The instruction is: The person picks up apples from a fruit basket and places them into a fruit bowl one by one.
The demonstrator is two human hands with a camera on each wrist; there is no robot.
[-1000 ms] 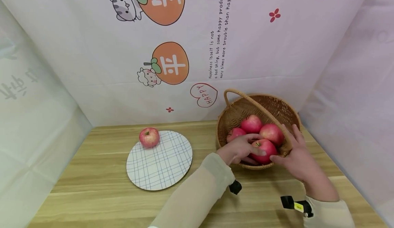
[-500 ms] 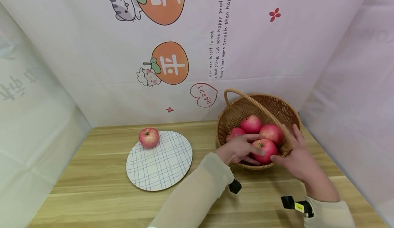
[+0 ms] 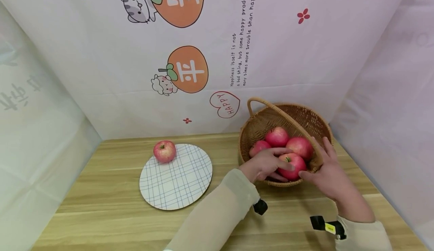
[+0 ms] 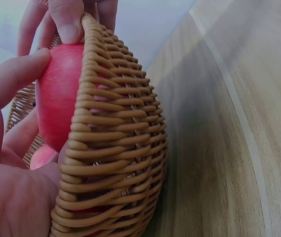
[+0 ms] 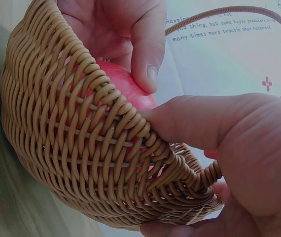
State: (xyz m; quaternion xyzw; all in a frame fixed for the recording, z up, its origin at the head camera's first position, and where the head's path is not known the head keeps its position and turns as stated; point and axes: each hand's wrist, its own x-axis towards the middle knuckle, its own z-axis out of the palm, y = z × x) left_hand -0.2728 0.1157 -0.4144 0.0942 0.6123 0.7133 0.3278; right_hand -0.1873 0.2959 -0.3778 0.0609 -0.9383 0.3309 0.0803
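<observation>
A wicker basket (image 3: 301, 116) with an arched handle (image 3: 283, 113) stands at the back right, several red apples inside. My left hand (image 3: 266, 163) reaches over its front rim and holds the front apple (image 3: 296, 164), thumb on its upper side, the other fingers partly hidden. In the left wrist view this apple (image 4: 61, 94) sits just inside the rim. My right hand (image 3: 330, 175) grips the basket's right side around the foot of the handle. Its thumb (image 5: 194, 118) lies on the rim by the apple in the right wrist view.
At left on the wooden table (image 3: 112, 206) lies a round plate (image 3: 176, 183) with a blue check pattern. A single apple (image 3: 164, 151) rests at its back-left edge. Printed white cloth (image 3: 271, 55) walls in the back and both sides.
</observation>
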